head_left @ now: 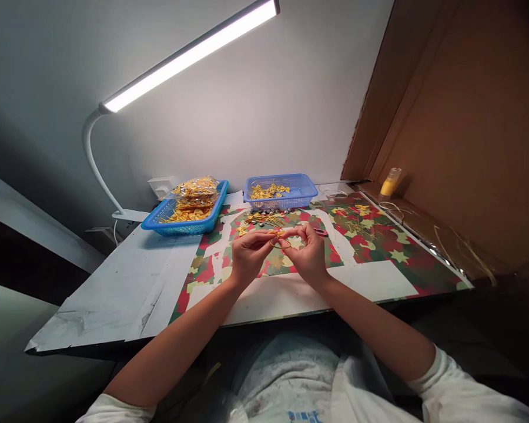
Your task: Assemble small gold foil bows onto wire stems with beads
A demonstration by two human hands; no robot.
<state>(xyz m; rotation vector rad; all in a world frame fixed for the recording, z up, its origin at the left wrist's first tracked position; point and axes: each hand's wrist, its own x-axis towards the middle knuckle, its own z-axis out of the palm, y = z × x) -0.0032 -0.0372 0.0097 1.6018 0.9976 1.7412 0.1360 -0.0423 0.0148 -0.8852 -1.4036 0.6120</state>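
In the head view, my left hand (248,254) and my right hand (310,254) meet over the near middle of the table. Fingertips of both are pinched on a small yellow bow (277,234), partly hidden by the fingers. A thin gold cord (282,247) loops below it between the two hands. Just beyond lie a bunch of gold strips (267,220) and several small silvery balls, perhaps bells (261,224). Another yellow bow (242,231) rests left of my left hand. Beside my right hand is a pink-handled tool (321,232), its kind unclear.
At the back left, a blue basket (148,225) holds yellow bows and filled clear bags (196,188). A second blue basket (308,192) with bows stands behind my hands. A lamp (194,56) arches overhead. Yellow-filled bottle (388,184) and loose cords are on the right.
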